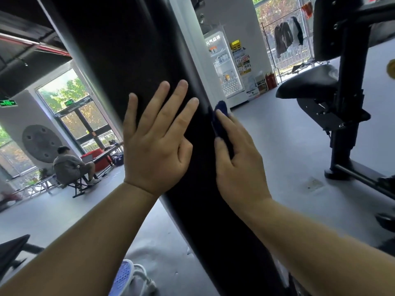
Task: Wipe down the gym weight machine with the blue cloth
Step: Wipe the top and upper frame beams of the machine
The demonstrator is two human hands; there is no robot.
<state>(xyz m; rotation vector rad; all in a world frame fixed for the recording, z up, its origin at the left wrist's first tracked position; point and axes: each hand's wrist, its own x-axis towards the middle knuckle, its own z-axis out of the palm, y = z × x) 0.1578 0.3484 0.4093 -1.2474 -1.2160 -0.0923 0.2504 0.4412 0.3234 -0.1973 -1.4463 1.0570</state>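
A broad black upright panel of the weight machine runs slantwise through the middle of the view. My left hand lies flat on its front face, fingers straight and spread. My right hand is at the panel's right edge and presses the dark blue cloth against that edge. The cloth sticks out above my fingertips, and most of it is hidden under the hand. My right fingers lie fairly straight along the cloth.
To the right stands another black machine with a padded seat and a floor rail. A drinks fridge is behind the panel. A person sits on a stool at the left. My shoe shows below.
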